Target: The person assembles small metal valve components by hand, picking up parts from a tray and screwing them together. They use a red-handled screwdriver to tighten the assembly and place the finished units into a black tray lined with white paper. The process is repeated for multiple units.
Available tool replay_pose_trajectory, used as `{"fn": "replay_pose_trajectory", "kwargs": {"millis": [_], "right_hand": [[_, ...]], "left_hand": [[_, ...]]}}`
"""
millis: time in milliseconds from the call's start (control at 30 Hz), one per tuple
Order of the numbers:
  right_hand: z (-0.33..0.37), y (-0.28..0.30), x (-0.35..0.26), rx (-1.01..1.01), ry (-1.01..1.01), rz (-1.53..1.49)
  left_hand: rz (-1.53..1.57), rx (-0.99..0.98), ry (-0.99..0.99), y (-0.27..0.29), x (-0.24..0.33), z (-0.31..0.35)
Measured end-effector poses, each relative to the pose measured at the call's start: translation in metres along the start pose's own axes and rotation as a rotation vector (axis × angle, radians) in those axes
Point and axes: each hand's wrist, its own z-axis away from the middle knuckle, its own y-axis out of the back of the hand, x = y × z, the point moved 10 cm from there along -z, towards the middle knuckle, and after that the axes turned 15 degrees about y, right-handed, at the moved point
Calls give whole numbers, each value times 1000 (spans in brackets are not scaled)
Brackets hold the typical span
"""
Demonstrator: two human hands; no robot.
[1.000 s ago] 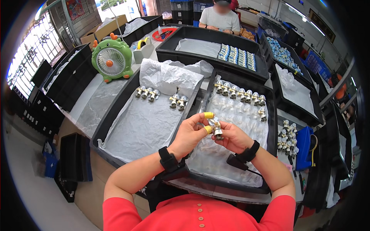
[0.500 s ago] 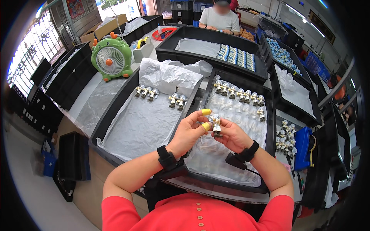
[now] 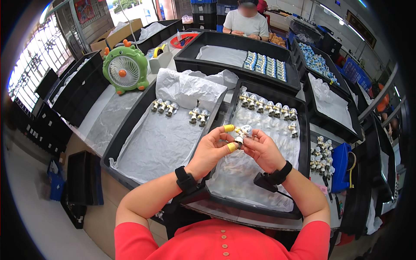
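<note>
A small figurine (image 3: 243,132) with a pale head, white and gold body and dark base is held up, tilted, between my two hands. My left hand (image 3: 213,149), yellow covers on its thumb and index finger, grips it from the left side. Fingers of my right hand (image 3: 262,151) close on it from the right. Both hands are above the right paper-lined black tray (image 3: 303,167), where a row of like figurines (image 3: 269,107) lies at the far end and a single figurine (image 3: 293,129) sits below its right end. The left tray (image 3: 116,149) holds several more figurines (image 3: 164,106).
A green fan (image 3: 125,69) stands beyond the left tray. Farther back, a black tray (image 3: 208,65) holds blue and white pieces. Figurines (image 3: 321,156) cluster right of my tray beside a blue box (image 3: 341,167). A person (image 3: 247,24) in a white shirt sits across the table.
The figurine has turned from upright to tilted, its head now leaning to the right. My fingers have shifted around it; the left hand has moved slightly left and down.
</note>
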Motion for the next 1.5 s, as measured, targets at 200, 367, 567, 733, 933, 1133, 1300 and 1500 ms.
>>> {"fn": "replay_pose_trajectory", "kwargs": {"millis": [200,367,567,733,933,1133,1300,1500], "right_hand": [[2,-3,-21,-25,206,207],[2,-3,-23,22,140,107],[2,-10,-31,-61,241,183],[6,-22,-44,-149,388,298],[-4,-8,-35,-112,324,272],[-6,-5,-31,-107,301,262],[-5,-6,-33,-121,326,290],[-4,-11,-36,-145,347,327]], "left_hand": [[7,-11,-2,-2,1,1],[77,-12,42,2,-4,-1],[192,-12,87,8,-11,-5],[219,-10,77,10,-9,-5],[202,-29,32,7,-2,-2],[187,-19,27,5,-1,0],[180,-23,27,5,-1,-1],[160,-4,26,9,-3,-1]]}}
